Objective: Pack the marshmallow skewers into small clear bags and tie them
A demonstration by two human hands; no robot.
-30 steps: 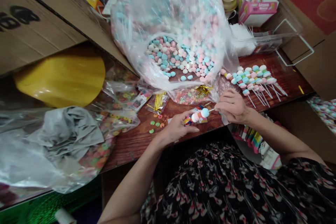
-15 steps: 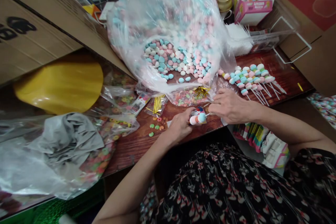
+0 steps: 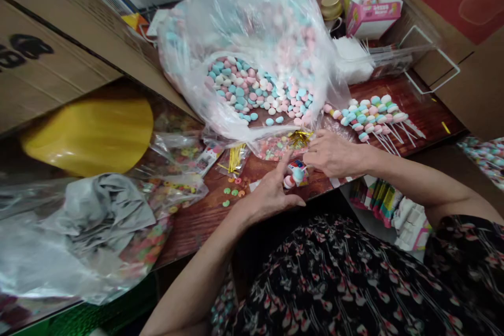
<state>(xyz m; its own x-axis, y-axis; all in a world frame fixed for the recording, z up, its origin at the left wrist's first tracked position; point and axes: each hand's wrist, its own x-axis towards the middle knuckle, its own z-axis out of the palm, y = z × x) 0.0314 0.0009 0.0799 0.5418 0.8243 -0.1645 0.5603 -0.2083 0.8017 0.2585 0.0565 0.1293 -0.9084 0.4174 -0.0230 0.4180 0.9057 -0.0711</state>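
Left hand (image 3: 271, 194) lies beside the candy skewer (image 3: 293, 178), its thumb and forefinger spread apart around it; whether the other fingers grip it is hidden. Right hand (image 3: 333, 153) has its fingertips pinched together on the skewer's stick end, next to the blue candy. The skewer is between the hands, over the front edge of the wooden table (image 3: 189, 236). Just left of them are loose candy rings (image 3: 234, 192) and a packet of gold ties (image 3: 236, 159). Behind the hands lie a bag of candy rings (image 3: 275, 146) and a big open bag (image 3: 252, 21) of pink, blue and white candies. Right of it, filled skewers (image 3: 374, 115) lie in a row, sticks toward the front. Farther back, a clear tray holds a pink box (image 3: 372, 13) and a gold-lidded jar (image 3: 331, 7). At far left, a grey cloth (image 3: 108, 210) lies on plastic bags.
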